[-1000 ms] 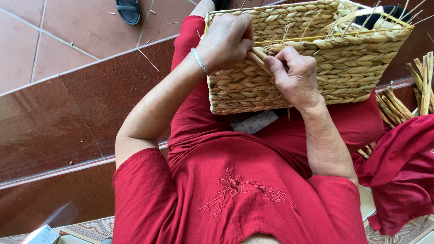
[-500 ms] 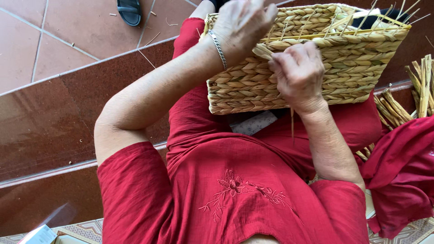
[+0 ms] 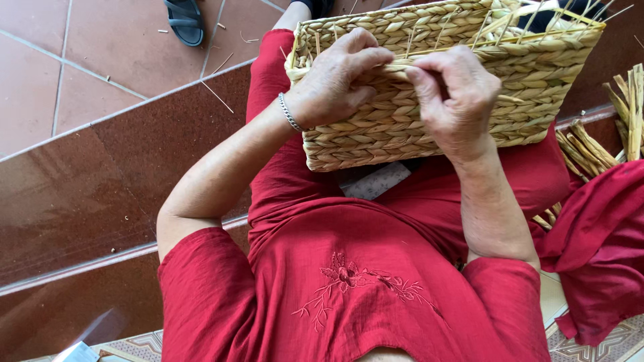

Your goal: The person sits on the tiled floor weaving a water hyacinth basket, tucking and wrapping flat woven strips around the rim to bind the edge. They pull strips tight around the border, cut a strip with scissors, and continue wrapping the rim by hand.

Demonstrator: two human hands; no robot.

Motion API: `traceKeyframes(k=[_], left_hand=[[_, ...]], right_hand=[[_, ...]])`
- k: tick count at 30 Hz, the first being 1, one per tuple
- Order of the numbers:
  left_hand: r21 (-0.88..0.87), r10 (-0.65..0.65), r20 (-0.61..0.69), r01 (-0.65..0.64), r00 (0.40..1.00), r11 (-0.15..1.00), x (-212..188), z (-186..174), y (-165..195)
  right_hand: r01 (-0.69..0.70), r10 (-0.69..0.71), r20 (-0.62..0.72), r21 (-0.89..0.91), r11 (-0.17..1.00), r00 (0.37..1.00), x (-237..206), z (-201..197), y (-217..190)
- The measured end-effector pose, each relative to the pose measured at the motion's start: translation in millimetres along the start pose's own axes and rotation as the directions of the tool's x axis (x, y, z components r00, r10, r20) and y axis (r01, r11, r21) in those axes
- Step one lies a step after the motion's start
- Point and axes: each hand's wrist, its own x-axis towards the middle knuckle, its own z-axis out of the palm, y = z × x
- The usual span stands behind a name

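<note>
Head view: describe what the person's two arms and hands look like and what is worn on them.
Both arms are bare from the elbow down, with short red sleeves of a loose top ending above the elbows. The left hand has a thin silver chain bracelet at the wrist. The right hand and its wrist carry nothing. No gloves, and no rings show on the fingers.

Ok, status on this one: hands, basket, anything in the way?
Left hand pressed on basket wall. Right hand pinching a straw strand by the rim. Nothing blocking.
</note>
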Motion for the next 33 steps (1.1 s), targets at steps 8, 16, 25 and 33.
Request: traceKeyframes(k=[8, 16, 25, 33], left_hand=[[0.242, -0.054, -0.205, 0.104, 0.977, 0.965, 10.8, 26.5, 17.7], [0.434, 0.258, -0.103, -0.190, 0.961, 0.881, -2.3, 22.2, 7.7], [0.322, -0.114, -0.087, 0.136, 0.990, 0.937, 13.9, 26.6, -10.7], [0.218, -0.169, -0.040, 0.174, 0.985, 0.960, 39.5, 14.3, -25.2]], right_hand=[[-0.077, 0.078, 0.020, -0.050, 0.996, 0.997, 9.1, 2.1, 20.1], [-0.108, 0.106, -0.024, -0.199, 0.974, 0.994, -0.9, 10.3, 33.8], [-0.061, 0.071, 0.034, -0.230, 0.971, 0.997, -24.6, 12.5, 27.5], [-0.260, 0.274, 0.082, -0.149, 0.954, 0.958, -43.4, -12.5, 34.7]])
